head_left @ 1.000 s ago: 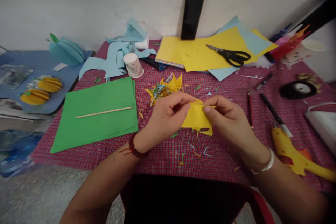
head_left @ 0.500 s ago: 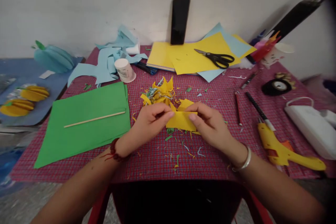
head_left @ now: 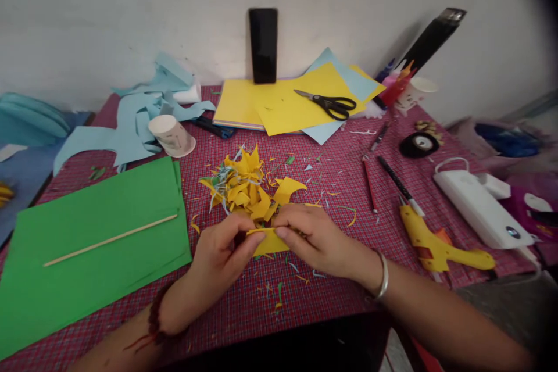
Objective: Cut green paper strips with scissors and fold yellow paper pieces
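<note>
A small piece of yellow paper [head_left: 271, 242] is pinched between my two hands just above the table. My left hand [head_left: 220, 258] grips its left end between thumb and fingers. On the other end, the thumb and fingers of my right hand [head_left: 316, 239] are closed, close to the left hand. The paper's upper edge looks folded over, partly hidden by the fingers. Right behind the hands lies a heap of yellow paper scraps [head_left: 244, 183], mixed with pale blue and green shreds.
Green sheets [head_left: 100, 273] with a thin wooden stick [head_left: 111, 240] lie left. Black-handled scissors [head_left: 333, 106] rest on yellow sheets [head_left: 279, 119] behind, near a phone [head_left: 264, 46]. A paper cup [head_left: 172, 135] stands back left. Pens [head_left: 399, 183] and a yellow glue gun [head_left: 436, 244] lie right.
The view has shifted right, so most things appear further left. My right hand has come closer to the left along the yellow paper, and both hands still hold it.
</note>
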`<state>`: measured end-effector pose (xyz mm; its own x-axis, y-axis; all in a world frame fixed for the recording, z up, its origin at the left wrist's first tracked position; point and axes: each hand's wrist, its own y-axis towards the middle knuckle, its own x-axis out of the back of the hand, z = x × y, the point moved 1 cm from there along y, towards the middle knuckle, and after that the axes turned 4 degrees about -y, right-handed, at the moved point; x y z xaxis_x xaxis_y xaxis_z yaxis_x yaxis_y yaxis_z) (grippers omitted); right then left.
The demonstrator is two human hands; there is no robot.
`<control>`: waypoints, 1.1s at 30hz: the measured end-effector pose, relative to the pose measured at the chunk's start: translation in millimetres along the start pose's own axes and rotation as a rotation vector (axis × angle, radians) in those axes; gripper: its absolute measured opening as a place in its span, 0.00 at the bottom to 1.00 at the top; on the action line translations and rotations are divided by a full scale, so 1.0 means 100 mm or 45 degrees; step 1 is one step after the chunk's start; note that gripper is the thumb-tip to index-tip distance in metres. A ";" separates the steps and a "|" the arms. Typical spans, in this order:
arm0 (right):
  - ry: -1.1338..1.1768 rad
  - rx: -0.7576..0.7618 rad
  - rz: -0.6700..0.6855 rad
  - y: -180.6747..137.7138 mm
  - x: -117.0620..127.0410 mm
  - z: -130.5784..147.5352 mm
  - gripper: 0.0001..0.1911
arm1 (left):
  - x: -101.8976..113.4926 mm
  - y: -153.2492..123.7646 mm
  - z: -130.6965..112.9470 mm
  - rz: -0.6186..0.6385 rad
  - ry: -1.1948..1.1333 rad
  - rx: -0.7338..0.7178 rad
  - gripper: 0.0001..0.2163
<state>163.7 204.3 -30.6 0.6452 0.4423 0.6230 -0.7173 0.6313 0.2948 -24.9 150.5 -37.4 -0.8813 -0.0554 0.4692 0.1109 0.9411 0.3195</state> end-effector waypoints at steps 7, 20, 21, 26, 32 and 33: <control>0.095 -0.080 -0.013 -0.02 0.03 -0.03 0.09 | 0.01 -0.04 0.01 0.184 -0.689 0.369 0.12; 0.242 -0.130 0.046 -0.01 0.00 -0.05 0.09 | -0.04 -0.01 0.17 0.092 -0.956 0.552 0.06; 0.235 -0.128 0.038 -0.01 0.00 -0.05 0.08 | -0.04 0.01 0.20 0.066 -0.954 0.554 0.05; 0.158 -0.074 0.063 0.01 0.03 -0.06 0.07 | -0.02 0.03 0.27 0.075 -0.968 0.553 0.04; 0.091 0.002 0.161 -0.01 0.04 -0.04 0.07 | 0.01 0.01 0.05 0.388 -0.758 0.318 0.17; 0.116 0.001 0.145 -0.01 0.03 -0.05 0.06 | 0.00 -0.01 0.01 0.356 -0.602 0.252 0.17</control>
<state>167.7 208.0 -32.2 0.5808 0.5668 0.5842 -0.7874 0.5734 0.2264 -25.4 150.3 -38.7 -0.9452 0.3164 0.0808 0.3211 0.9454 0.0549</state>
